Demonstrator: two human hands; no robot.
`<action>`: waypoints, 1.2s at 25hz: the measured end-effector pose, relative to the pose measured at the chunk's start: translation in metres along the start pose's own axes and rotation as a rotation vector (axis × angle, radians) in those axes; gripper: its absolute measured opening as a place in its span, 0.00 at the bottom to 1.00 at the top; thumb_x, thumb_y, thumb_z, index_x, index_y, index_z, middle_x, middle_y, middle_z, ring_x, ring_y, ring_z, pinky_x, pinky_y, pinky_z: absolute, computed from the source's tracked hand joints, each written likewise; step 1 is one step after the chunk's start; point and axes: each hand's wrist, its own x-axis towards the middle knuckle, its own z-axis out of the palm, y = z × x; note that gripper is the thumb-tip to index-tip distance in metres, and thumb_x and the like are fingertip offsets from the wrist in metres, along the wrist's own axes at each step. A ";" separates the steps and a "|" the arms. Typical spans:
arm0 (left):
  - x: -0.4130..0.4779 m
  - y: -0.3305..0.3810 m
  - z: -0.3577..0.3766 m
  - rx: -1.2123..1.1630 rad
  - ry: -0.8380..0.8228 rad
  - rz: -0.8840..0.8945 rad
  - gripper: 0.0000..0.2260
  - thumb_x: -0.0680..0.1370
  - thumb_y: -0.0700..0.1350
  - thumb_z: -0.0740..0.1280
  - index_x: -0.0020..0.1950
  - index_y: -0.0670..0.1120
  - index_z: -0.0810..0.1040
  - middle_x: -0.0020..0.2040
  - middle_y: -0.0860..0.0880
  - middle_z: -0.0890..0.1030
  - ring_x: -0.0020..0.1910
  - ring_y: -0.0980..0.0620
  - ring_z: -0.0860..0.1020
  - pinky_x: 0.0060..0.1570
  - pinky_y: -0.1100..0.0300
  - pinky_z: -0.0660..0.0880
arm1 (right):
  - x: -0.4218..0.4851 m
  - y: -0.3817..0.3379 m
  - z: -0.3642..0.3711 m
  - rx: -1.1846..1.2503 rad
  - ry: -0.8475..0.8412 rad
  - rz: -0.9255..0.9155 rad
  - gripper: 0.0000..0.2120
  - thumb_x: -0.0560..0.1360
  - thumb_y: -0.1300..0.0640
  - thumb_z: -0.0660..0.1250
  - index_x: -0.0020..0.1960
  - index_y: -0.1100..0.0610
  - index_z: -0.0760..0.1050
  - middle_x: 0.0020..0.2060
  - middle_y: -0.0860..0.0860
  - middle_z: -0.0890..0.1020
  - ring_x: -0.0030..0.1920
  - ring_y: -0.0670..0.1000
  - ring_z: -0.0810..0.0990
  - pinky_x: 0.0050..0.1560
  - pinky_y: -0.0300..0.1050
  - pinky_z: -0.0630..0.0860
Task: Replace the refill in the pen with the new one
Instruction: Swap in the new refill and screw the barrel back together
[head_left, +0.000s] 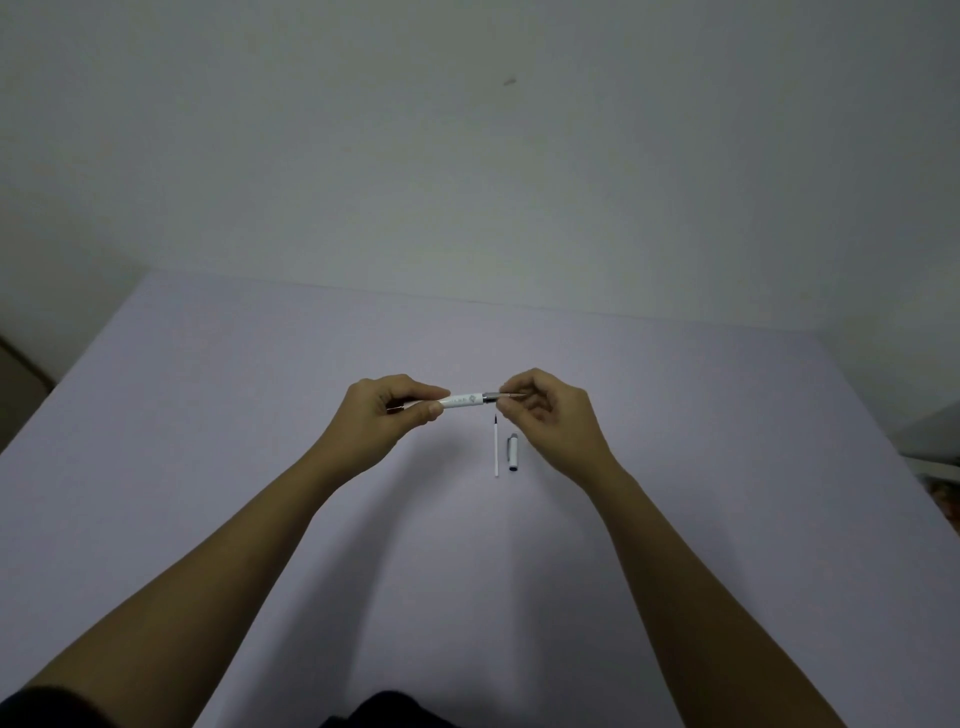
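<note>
A white pen (464, 400) is held level above the table, its tip pointing right. My left hand (387, 413) grips the barrel's rear half, which is mostly hidden in the fingers. My right hand (550, 410) pinches the metal tip section between thumb and forefinger. Below the pen, a thin white refill (496, 449) with a dark tip lies on the table, pointing away from me. Right beside it lies the pen cap (513, 452), white with a dark end.
The pale lilac table (260, 415) spreads wide on all sides. A plain wall rises behind its far edge. A brownish object (21, 379) sits off the left edge and some clutter (935, 447) off the right edge.
</note>
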 end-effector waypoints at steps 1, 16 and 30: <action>0.000 0.000 0.000 0.002 -0.002 0.001 0.07 0.74 0.43 0.70 0.51 0.50 0.83 0.39 0.49 0.81 0.44 0.44 0.78 0.43 0.59 0.72 | 0.000 0.000 0.000 -0.018 0.005 0.002 0.08 0.73 0.56 0.69 0.40 0.42 0.76 0.34 0.44 0.81 0.35 0.39 0.80 0.39 0.29 0.75; -0.003 0.003 0.004 -0.024 0.009 -0.001 0.07 0.74 0.43 0.70 0.50 0.50 0.83 0.39 0.52 0.81 0.40 0.55 0.77 0.43 0.63 0.73 | 0.002 -0.002 0.000 -0.095 0.044 -0.090 0.03 0.73 0.56 0.69 0.45 0.49 0.77 0.36 0.40 0.79 0.39 0.38 0.79 0.42 0.26 0.73; -0.004 0.006 0.006 -0.034 0.028 0.011 0.07 0.74 0.42 0.70 0.50 0.50 0.83 0.37 0.52 0.81 0.35 0.63 0.75 0.35 0.75 0.69 | 0.004 -0.003 0.000 -0.143 0.017 -0.169 0.05 0.72 0.57 0.70 0.47 0.50 0.77 0.40 0.39 0.80 0.44 0.40 0.81 0.47 0.30 0.77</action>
